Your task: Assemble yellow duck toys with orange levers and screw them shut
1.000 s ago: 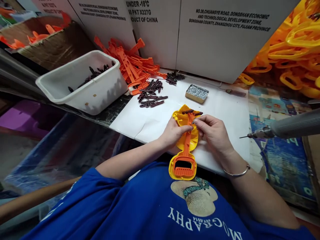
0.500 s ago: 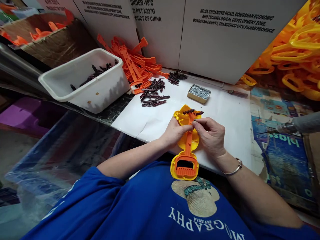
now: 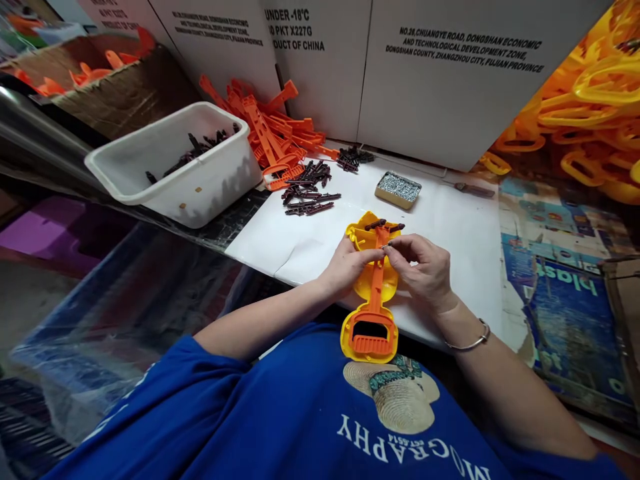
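A yellow plastic toy shell point(image 3: 358, 237) lies on the white sheet point(image 3: 450, 227) in front of me, with an orange lever piece point(image 3: 374, 313) set along its middle and a dark brown pin part point(image 3: 380, 225) across its top. My left hand point(image 3: 345, 267) grips the shell's left side, fingers curled round it. My right hand point(image 3: 425, 270) pinches something small at the orange piece's upper end; I cannot make out what it is.
A white tub point(image 3: 175, 167) of dark pins stands at the left. Orange levers point(image 3: 275, 130) are piled by the cardboard wall. Loose dark pins point(image 3: 307, 190) and a tin of screws point(image 3: 398, 189) lie behind the toy. Yellow shells point(image 3: 595, 107) are heaped at the right.
The powered screwdriver that hung at the right edge has swung out of view. Both hands stay on the toy, the right fingers shifting slightly at the orange piece's top.
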The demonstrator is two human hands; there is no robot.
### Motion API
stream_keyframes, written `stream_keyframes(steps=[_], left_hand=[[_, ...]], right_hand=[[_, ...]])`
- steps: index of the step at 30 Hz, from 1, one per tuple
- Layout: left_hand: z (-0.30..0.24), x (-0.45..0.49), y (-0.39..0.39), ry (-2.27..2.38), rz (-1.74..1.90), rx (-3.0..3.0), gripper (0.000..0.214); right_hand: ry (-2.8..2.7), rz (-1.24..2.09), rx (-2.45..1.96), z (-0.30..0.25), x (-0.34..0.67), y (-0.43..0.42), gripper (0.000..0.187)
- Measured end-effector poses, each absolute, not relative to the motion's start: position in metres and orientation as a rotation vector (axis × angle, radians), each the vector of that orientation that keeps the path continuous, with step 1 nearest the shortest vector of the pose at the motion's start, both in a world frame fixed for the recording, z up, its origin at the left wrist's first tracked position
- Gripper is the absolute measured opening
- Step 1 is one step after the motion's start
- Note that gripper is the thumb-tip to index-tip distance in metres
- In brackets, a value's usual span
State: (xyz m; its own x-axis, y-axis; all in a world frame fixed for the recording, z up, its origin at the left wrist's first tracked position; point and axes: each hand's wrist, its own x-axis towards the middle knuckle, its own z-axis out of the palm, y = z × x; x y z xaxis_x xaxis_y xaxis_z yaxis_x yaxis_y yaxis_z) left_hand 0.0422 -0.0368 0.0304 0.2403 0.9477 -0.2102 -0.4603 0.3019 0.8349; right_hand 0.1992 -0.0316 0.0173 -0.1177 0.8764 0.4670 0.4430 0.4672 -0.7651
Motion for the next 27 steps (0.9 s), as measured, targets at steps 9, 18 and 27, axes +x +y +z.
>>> stream_keyframes(steps=[9, 18, 27], left_hand=[[0.026, 0.043, -0.035, 0.79, 1.079, 0.86, 0.042], [0.033, 0.04, -0.037, 0.801, 1.085, 0.801, 0.033], [0.029, 0.035, -0.039, 0.792, 1.094, 0.891, 0.037]], right_hand=[[-1.421, 0.848, -1.212, 0.013, 0.194, -0.033, 0.02], [-1.747, 0.572, -1.054, 0.021, 0.203, -0.028, 0.008], [-1.781, 0.693, -1.07, 0.021, 0.205, -0.029, 0.01]])
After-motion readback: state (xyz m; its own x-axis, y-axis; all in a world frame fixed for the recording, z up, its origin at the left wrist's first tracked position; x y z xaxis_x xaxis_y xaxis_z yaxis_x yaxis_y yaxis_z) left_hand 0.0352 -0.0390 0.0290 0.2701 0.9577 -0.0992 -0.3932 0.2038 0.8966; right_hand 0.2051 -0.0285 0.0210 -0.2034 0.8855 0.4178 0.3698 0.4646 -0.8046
